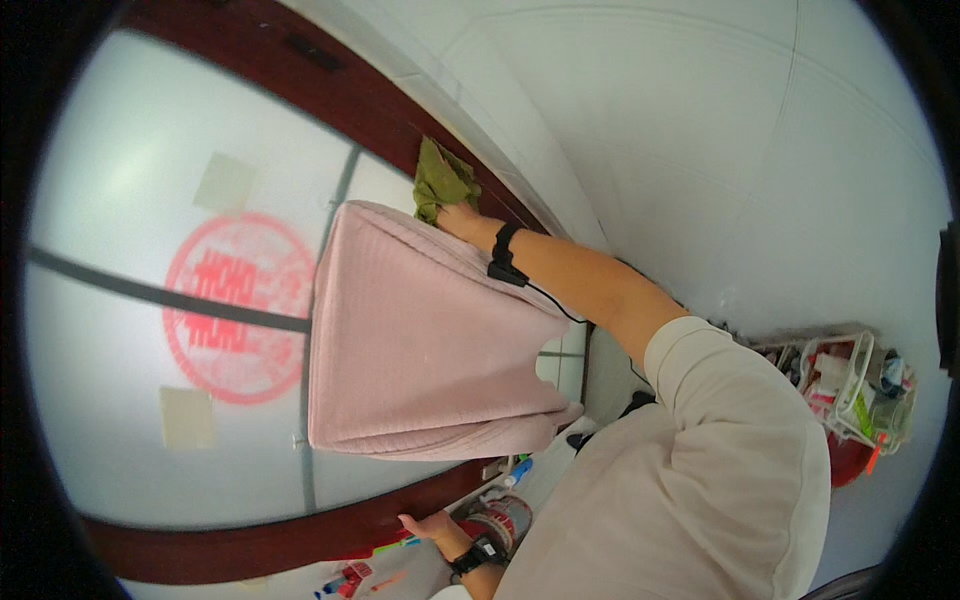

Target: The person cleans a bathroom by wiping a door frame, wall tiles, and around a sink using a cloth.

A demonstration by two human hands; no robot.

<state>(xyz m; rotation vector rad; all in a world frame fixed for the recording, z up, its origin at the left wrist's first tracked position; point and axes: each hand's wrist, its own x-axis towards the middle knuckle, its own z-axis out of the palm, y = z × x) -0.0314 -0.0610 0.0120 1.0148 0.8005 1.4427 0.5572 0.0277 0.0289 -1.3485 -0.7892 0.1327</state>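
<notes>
My right hand (462,219) is closed on a crumpled olive-green cloth (443,180), which lies against the dark red frame (375,125) of a door with frosted glass. A black band with a thin cable circles that wrist. My left hand (435,526) is at the door's opposite edge. One digit lies along the frame and the others seem to curl behind it, partly hidden; a black watch-like band is on that wrist. Between my hands a folded pink towel (430,340) hangs on the door, close beside my right forearm.
A round red paper decoration (240,305) and two pale squares are on the glass (100,390). White tiled wall (680,120) stands beside my right arm. Baskets (845,385) of small items are at the far right. Coloured items (350,580) and a patterned container (500,520) are near my left hand.
</notes>
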